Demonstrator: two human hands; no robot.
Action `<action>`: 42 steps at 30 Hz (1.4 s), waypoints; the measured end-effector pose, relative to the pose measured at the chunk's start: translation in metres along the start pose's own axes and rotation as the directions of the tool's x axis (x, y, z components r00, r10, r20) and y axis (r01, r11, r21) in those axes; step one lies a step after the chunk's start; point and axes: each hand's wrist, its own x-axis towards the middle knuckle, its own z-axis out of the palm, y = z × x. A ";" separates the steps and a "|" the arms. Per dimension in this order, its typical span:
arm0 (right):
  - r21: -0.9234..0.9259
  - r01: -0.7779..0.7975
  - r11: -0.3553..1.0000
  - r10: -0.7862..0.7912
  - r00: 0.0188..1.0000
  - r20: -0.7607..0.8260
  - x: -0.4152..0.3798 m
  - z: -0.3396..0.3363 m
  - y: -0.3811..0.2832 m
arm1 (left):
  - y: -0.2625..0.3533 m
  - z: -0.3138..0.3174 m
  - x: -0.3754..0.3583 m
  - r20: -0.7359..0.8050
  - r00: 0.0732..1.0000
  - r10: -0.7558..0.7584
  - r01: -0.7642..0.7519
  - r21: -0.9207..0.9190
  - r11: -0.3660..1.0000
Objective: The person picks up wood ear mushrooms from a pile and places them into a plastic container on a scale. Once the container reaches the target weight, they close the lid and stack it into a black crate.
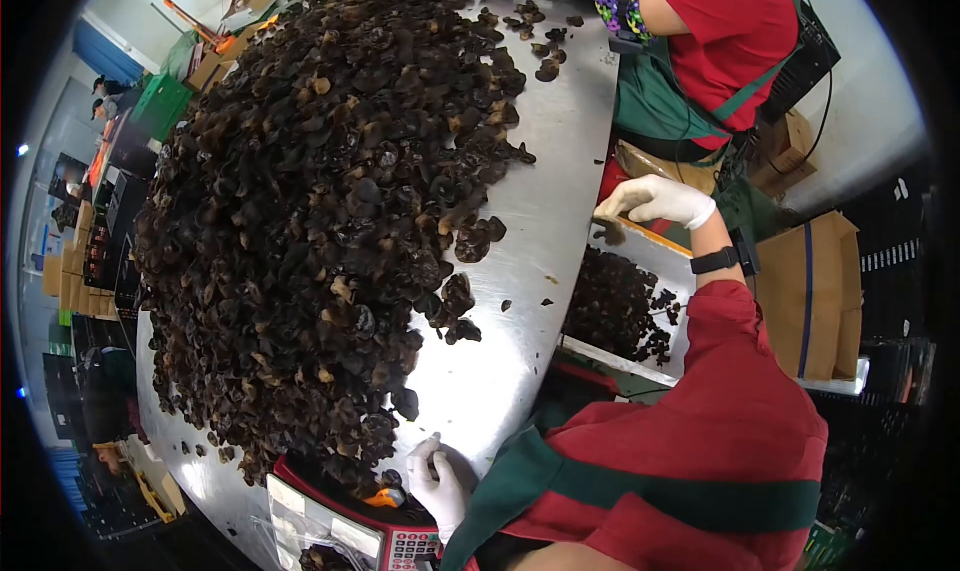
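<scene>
Gloved in white, the right hand [655,203] is held right of center with bent fingers, over the edge of a white tray [668,268]. A brownish piece [610,232] is seen just under its fingertips; whether it is gripped or merely hidden behind them cannot be told. Small dark pieces [612,306] are spread in the tray.

The left hand [437,483], also gloved, is seen at lower center with loosely curled fingers, near the metal table [548,206]; whether anything is held cannot be told. Beside it, at the bottom, a red scale [345,504] with a keypad [413,549] and an orange object [385,497] can be seen.

The large pile of dark, curled pieces [320,191] is heaped on the table, from the top down to lower left. At upper right, a co-worker [725,21] in red and green is seen.
</scene>
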 end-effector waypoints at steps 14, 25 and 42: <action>-0.851 0.093 0.517 -0.575 0.774 -0.265 0.218 0.070 -0.032 | 0.001 0.001 -0.002 -0.005 0.999 0.045 -0.045 0.030 0.999; -0.166 0.119 0.979 -0.179 0.891 -0.417 0.208 0.059 -0.024 | -0.003 -0.001 -0.001 0.012 1.000 0.006 -0.006 0.011 1.000; 0.084 0.315 0.946 -0.263 0.891 -0.371 0.184 0.087 -0.050 | -0.004 0.000 -0.003 -0.007 0.998 0.058 -0.058 0.030 0.998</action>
